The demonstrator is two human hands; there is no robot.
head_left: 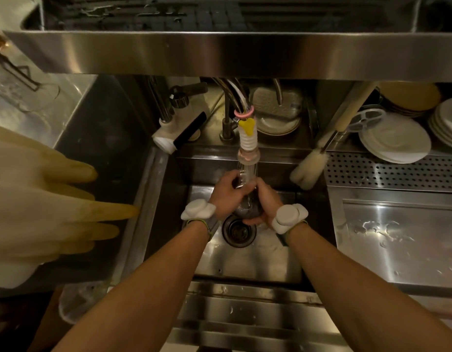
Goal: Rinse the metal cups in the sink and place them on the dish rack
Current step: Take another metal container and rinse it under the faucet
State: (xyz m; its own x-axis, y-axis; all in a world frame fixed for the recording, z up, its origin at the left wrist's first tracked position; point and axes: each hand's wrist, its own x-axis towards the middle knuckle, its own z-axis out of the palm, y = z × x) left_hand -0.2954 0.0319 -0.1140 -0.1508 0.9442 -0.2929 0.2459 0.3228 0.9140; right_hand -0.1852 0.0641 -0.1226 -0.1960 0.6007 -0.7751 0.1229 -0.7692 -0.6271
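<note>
A metal cup (pixel 247 208) is held over the drain (pixel 238 232) of the steel sink (pixel 245 265), right under the clear nozzle of the tap (pixel 248 158). My left hand (pixel 226 193) grips the cup's upper left side. My right hand (pixel 261 203) curls round its right side and underneath. Water seems to run onto the cup; its rim is hidden by my fingers. The dish rack (pixel 169 13), a dark grid in a steel tray, sits on the shelf above the sink.
Pale rubber gloves (pixel 54 207) hang close at the left. A bottle brush (pixel 308 168) leans at the sink's right rim. White plates (pixel 395 141) are stacked at the right above a perforated drain board (pixel 392 171). A second faucet (pixel 179 130) stands behind left.
</note>
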